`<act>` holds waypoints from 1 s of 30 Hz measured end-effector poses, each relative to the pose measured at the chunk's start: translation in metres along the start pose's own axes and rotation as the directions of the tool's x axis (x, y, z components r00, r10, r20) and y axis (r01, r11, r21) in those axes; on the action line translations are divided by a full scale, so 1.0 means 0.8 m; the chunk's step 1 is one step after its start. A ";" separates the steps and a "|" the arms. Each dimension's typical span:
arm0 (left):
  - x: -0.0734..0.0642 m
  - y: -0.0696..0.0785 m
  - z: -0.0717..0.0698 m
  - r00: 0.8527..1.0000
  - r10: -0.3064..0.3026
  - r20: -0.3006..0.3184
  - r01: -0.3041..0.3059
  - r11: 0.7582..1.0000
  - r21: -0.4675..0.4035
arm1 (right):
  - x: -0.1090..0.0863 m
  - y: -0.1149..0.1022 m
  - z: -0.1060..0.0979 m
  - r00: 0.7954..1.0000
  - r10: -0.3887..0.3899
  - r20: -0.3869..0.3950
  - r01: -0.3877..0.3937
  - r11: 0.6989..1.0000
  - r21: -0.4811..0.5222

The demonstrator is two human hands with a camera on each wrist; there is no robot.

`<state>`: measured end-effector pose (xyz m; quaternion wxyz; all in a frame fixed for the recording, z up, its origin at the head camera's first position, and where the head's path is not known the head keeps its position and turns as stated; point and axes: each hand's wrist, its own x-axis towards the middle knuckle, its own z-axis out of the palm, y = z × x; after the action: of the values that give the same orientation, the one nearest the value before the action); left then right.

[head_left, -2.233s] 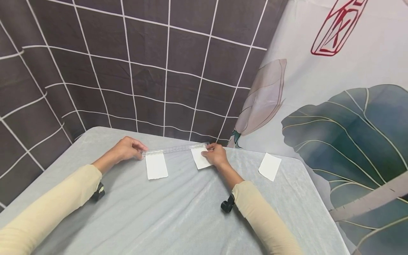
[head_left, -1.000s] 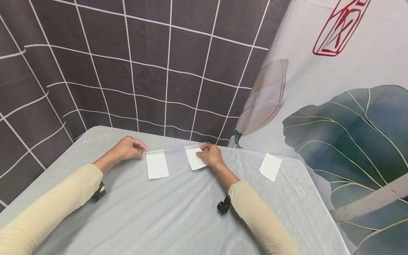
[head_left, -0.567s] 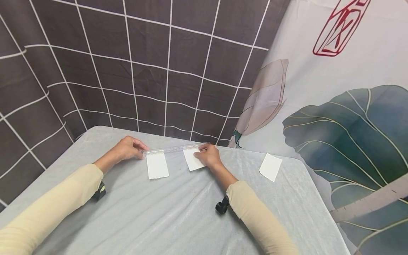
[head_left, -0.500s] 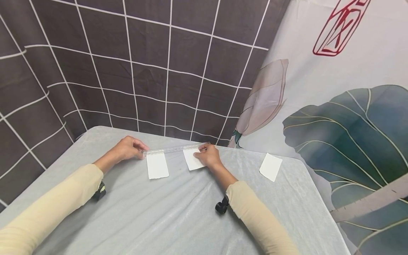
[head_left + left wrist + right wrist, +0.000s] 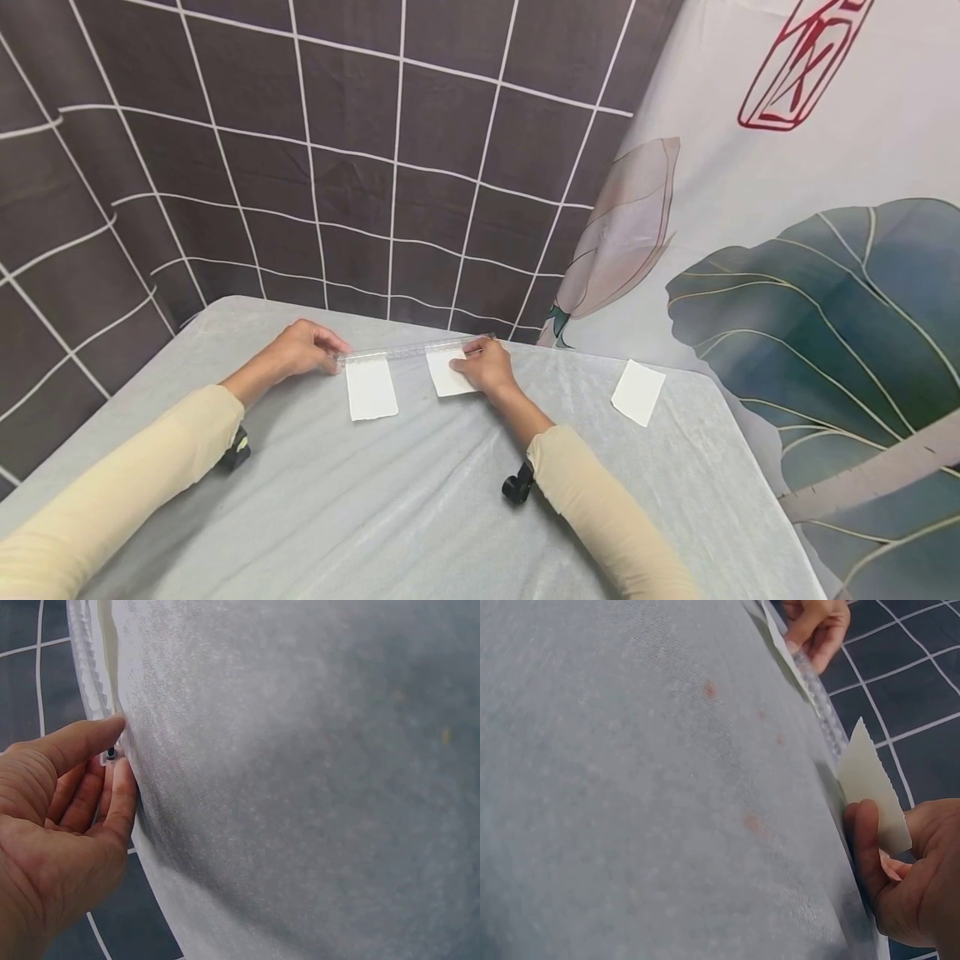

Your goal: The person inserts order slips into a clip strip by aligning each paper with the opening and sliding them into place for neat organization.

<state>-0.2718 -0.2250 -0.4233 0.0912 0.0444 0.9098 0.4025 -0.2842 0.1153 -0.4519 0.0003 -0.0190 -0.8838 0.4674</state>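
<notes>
My left hand pinches the left end of a long clear plastic strip between thumb and fingers. In the left wrist view, the end of the strip shows between the fingertips. Near the strip's right end, my right hand pinches a white paper piece, thumb on its front. That paper stands tilted off the cloth in the right wrist view, one edge ragged. Another white paper hangs below the strip's left part, its top edge at the strip. The fingers behind the right-hand paper are partly hidden.
A third white paper piece lies apart on the right of the table. Pale grey cloth covers the table. A dark gridded curtain hangs behind its back edge, and a leaf-printed sheet hangs at the right.
My right hand has slid left along the strip with its paper, bringing it closer to the left paper. The left hand and the other papers stay about where they were.
</notes>
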 end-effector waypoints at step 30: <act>-0.001 0.002 -0.001 1.000 -0.014 0.005 0.014 1.000 -0.016 | 0.000 -0.005 0.013 1.000 -0.005 0.015 0.004 0.999 0.038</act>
<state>-0.2711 -0.2248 -0.4217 0.0968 0.0382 0.9066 0.4089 -0.2850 0.1046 -0.4546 -0.0051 -0.0134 -0.8749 0.4841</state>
